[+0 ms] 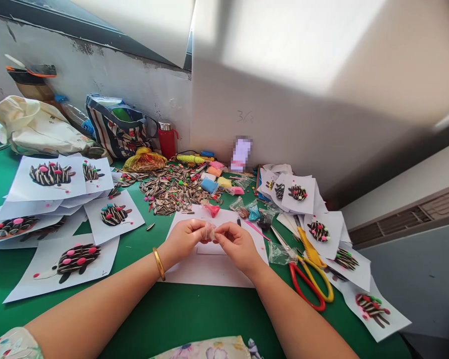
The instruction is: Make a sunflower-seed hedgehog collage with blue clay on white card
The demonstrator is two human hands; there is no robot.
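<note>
My left hand (185,240) and my right hand (237,244) meet over white paper (183,271) at the middle of the table. Between their fingertips is a small, crinkled clear plastic bag (209,232); what is inside it cannot be made out. Both hands pinch it, thumbs against forefingers. Just beyond them, a red lump of clay in plastic (211,209) rests on the paper. A pink stick (256,230) lies to the right of my right hand. Behind the paper spreads a heap of striped sunflower seeds (168,192).
Sheets with seed-covered hedgehog figures (78,259) pile up on the left, more sheets (320,232) on the right. Red-handled scissors (303,284) and yellow-handled scissors (316,254) lie at right. Coloured clay packs (209,186), a red bottle (167,141) and a striped bag (115,127) stand behind.
</note>
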